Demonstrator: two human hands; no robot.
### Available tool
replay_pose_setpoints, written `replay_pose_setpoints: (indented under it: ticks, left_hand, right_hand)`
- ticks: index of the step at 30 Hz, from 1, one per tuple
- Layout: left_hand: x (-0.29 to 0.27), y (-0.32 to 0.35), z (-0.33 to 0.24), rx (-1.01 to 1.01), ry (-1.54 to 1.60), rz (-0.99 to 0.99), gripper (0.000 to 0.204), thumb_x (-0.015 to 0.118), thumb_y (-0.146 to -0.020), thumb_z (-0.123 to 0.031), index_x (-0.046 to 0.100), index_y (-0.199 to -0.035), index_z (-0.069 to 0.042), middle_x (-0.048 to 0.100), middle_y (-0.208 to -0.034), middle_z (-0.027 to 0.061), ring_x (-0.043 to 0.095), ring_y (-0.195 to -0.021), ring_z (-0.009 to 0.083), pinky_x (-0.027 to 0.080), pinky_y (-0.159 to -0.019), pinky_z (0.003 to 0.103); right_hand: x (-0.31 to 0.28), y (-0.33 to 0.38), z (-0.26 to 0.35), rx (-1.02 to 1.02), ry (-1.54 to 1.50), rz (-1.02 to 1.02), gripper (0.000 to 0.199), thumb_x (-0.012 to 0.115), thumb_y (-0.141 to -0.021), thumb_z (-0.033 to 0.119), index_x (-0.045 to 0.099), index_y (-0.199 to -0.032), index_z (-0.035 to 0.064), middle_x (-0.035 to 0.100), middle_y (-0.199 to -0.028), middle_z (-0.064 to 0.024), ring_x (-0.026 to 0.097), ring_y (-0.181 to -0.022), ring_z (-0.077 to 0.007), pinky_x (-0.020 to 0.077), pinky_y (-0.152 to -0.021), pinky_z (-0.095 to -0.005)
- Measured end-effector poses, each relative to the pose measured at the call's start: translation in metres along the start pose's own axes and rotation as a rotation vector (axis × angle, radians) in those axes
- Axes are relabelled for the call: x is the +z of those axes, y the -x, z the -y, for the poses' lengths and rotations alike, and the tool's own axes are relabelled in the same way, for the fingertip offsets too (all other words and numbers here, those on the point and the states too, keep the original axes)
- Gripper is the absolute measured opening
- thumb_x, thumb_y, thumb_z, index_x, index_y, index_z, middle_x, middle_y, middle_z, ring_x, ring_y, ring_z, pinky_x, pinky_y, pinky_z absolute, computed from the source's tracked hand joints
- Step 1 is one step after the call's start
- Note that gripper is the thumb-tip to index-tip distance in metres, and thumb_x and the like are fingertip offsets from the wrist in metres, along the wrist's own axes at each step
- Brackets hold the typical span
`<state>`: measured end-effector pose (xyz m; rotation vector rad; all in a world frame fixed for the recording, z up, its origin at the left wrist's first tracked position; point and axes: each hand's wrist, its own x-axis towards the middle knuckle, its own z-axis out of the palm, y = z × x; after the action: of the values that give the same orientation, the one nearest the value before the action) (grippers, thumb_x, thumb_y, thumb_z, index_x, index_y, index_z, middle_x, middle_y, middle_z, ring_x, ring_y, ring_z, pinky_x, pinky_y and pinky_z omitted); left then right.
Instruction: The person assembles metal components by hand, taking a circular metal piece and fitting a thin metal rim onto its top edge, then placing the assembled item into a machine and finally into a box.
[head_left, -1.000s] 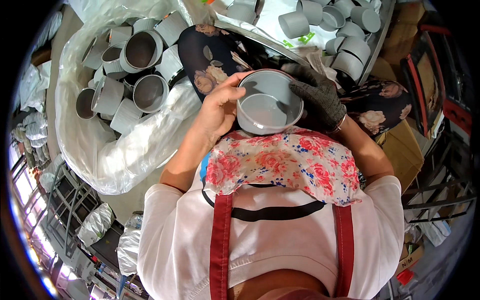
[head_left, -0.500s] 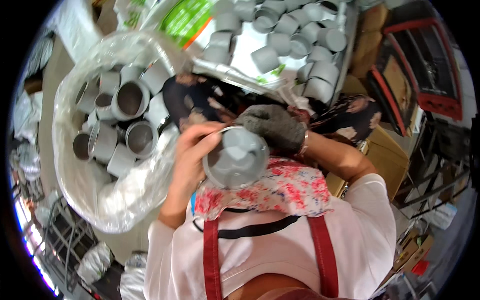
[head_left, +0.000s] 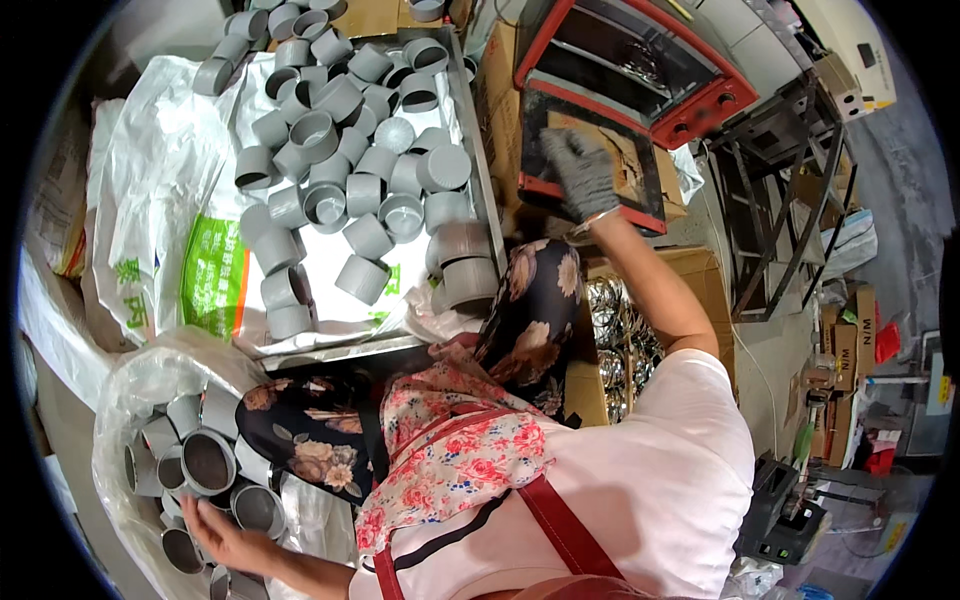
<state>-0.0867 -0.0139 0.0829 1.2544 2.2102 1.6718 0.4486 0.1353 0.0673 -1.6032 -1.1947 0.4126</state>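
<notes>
Down at your lower left: your bare left hand (head_left: pixel 228 540) is in the clear plastic bag (head_left: pixel 120 400), fingers spread over the grey plastic caps (head_left: pixel 205 462) there; this grip is apart and closes on nothing that I can see.
Up at your right: your gloved right hand (head_left: pixel 580 172) lies against the dark door (head_left: pixel 600 150) of the small red oven (head_left: pixel 640 70); the fingers are slightly bent, and I cannot tell if they clamp the door edge.
Where the caps are: one group in the bag beside your left knee, a bigger heap (head_left: pixel 360 150) on the metal tray (head_left: pixel 480 170) on the worktop, in front of you.
Risk, bag: I think a cap can slip back if you pick it with open fingers only, because the caps are smooth and lie loose on each other.
Risk, heap: the caps at the tray's near edge stand close to the rim; a push from your arm or your knee could send some down.
Risk, reach: your arms go far apart, so you look at only one hand at a time.
Count, bag: about ten caps visible, more are hidden.
Count, tray: roughly forty caps; overlaps prevent an exact number.
Count, others: one oven, one bag, one glove.
</notes>
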Motion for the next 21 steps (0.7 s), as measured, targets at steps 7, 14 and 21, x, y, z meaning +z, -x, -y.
replay_pose_setpoints:
  ticks: [7,14,21]
  left_hand:
    - [0.116,-0.008,-0.004,0.02,0.251,0.494,0.02,0.052,-0.085,-0.008,0.055,-0.1,0.006,0.052,-0.115,0.0144,0.049,-0.101,0.0171,0.036,-0.089,0.028]
    - [0.211,-0.034,-0.009,-0.164,0.221,0.85,0.028,0.056,-0.084,-0.015,0.056,-0.106,0.003,0.058,-0.102,0.0076,0.051,-0.094,0.0132,0.038,-0.085,0.025]
    - [0.274,-0.026,0.026,-0.405,0.074,1.031,0.02,0.062,-0.08,-0.021,0.061,-0.093,-0.006,0.059,-0.084,-0.0003,0.054,-0.079,0.0099,0.039,-0.069,0.019]
  right_hand:
    - [-0.104,-0.069,-0.084,-0.137,0.59,-0.276,0.024,0.057,-0.081,0.026,0.062,-0.087,0.0025,0.06,-0.066,-0.0044,0.056,-0.056,-0.0102,0.0438,-0.053,-0.026]
    - [-0.22,-0.039,-0.151,-0.235,1.296,-0.081,0.039,0.051,-0.077,0.044,0.061,-0.082,0.0063,0.062,-0.07,-0.0103,0.06,-0.066,-0.0269,0.046,-0.059,-0.0365]
    - [-0.244,0.08,-0.157,0.583,0.551,-0.578,0.036,0.051,-0.077,0.037,0.062,-0.077,0.0023,0.06,-0.059,-0.0123,0.06,-0.057,-0.0239,0.0462,-0.057,-0.0345]
